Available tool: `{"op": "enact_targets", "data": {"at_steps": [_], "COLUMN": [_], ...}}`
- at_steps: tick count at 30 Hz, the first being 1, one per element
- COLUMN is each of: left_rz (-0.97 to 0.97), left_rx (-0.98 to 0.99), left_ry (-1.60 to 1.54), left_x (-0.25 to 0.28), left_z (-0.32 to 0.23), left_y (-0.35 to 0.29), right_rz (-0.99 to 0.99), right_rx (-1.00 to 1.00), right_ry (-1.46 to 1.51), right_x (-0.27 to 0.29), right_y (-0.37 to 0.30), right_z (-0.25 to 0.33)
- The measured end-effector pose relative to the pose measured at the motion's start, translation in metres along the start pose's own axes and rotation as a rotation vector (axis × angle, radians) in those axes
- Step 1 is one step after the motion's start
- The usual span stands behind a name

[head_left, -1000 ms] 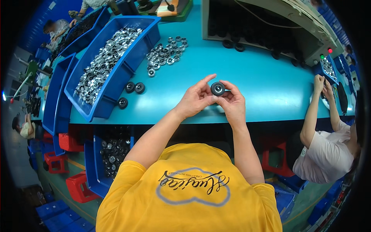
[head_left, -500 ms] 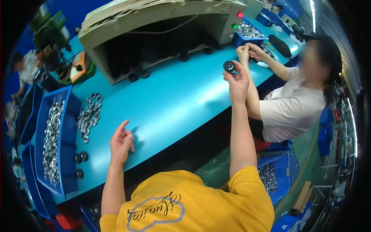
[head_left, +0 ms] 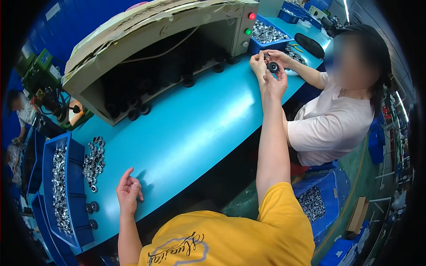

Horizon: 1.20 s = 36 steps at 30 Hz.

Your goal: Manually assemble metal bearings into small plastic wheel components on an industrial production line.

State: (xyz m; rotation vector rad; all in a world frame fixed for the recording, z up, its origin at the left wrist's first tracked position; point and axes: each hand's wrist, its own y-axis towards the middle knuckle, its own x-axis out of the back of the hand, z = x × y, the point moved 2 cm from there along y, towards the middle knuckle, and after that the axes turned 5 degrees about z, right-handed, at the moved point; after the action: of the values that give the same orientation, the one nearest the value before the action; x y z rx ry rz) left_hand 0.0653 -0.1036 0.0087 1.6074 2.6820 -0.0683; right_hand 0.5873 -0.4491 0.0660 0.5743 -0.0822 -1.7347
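A small black wheel (head_left: 273, 67) with a pale metal centre is pinched in the fingertips of my right hand (head_left: 276, 85). That arm reaches out over the far right part of the blue table, and the wheel is right beside a co-worker's hands (head_left: 259, 64); whether they touch it I cannot tell. My left hand (head_left: 128, 191) hovers near the table's front edge, fingers loosely bent and apart, with nothing in it. Left of it lies a loose pile of shiny metal rings (head_left: 94, 163), and a few black wheels (head_left: 92, 206) stand by a blue bin (head_left: 76, 190) full of metal parts.
A beige machine (head_left: 162, 33) with a wide dark opening spans the table's back, black wheels (head_left: 133, 114) along its mouth. The co-worker (head_left: 330, 117) sits at the right. Behind their hands is another blue bin (head_left: 266, 44) of metal parts; a blue crate (head_left: 326, 188) stands below.
My right hand has carried the wheel close to the co-worker's hands. The view has shifted, and my left hand stays in much the same loose pose over the table.
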Motion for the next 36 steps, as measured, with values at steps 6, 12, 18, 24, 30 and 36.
{"op": "enact_targets", "data": {"at_steps": [6,12,18,24,30,36], "left_rz": [-0.015,-0.025,-0.03,-0.023,-0.009,-0.028], "left_rx": [0.032,0.031,0.028,0.018,-0.006,0.001], "left_ry": [-0.015,-0.02,-0.025,-0.033,-0.023,-0.025], "left_x": [-0.001,-0.002,-0.002,-0.003,-0.003,-0.003], "left_z": [-0.002,-0.001,0.0,-0.002,0.0,-0.002], "left_y": [0.001,0.001,0.0,0.0,0.0,-0.004], "right_rz": [-0.136,-0.19,-0.206,-0.198,-0.196,-0.18], "right_rx": [-0.102,-0.089,-0.057,-0.062,-0.029,-0.048], "right_ry": [0.18,0.102,0.111,0.09,0.095,0.143], "right_x": [-0.002,0.001,-0.001,0.001,0.006,-0.003], "right_y": [0.043,0.061,0.06,0.057,0.059,0.048], "right_z": [-0.022,-0.035,-0.033,-0.033,-0.04,-0.031]}}
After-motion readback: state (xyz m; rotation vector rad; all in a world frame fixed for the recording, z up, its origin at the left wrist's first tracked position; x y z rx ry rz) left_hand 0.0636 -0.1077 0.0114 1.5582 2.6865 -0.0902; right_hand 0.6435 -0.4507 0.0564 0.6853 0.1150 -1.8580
